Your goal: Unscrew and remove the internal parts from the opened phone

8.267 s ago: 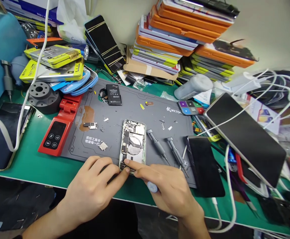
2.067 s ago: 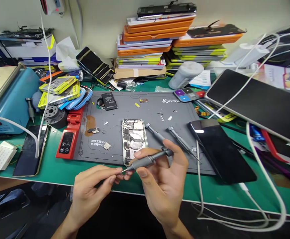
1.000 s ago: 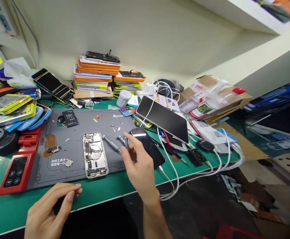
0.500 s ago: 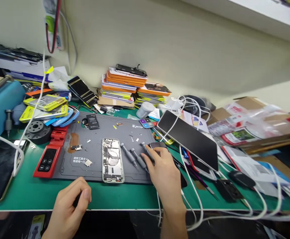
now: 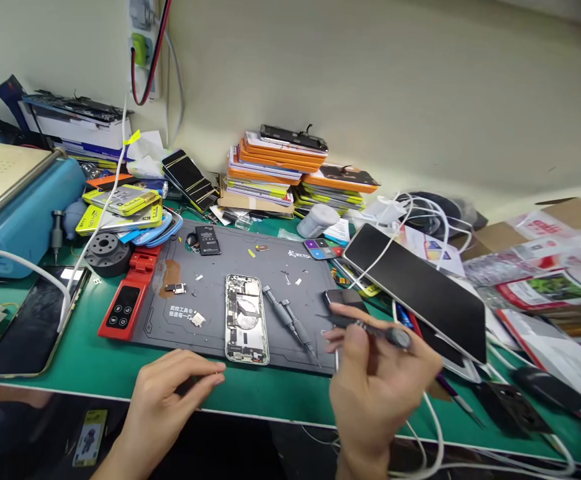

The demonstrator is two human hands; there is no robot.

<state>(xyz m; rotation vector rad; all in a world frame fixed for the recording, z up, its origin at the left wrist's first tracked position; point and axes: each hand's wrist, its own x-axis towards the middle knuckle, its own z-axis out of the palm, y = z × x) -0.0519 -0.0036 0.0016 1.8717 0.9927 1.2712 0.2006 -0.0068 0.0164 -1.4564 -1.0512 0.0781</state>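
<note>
My right hand (image 5: pixel 378 380) holds a dark grey precision screwdriver (image 5: pixel 398 338) above the right side of the mat, its thin shaft pointing left. My left hand (image 5: pixel 170 393) is closed in a pinch near the table's front edge; whatever sits between the thumb and fingertips is too small to make out. An opened phone (image 5: pixel 246 320), its battery, boards and a round coil ring exposed, lies on the grey repair mat (image 5: pixel 170 333) between my hands. Two more grey screwdrivers (image 5: pixel 290 320) rest beside it, close together.
A red control unit (image 5: pixel 123 307) borders the mat's left. Small parts (image 5: pixel 197 319) and a black battery (image 5: pixel 208 240) lie on the mat. At right are a large dark tablet-like panel (image 5: pixel 415 287) and white cables (image 5: pixel 433 413). Boxed stacks (image 5: pixel 275 160) stand behind.
My right hand has lifted a screwdriver from the mat and turned it, moving right and nearer. My left fingers went from a loose curl to a pinch. The view has shifted left.
</note>
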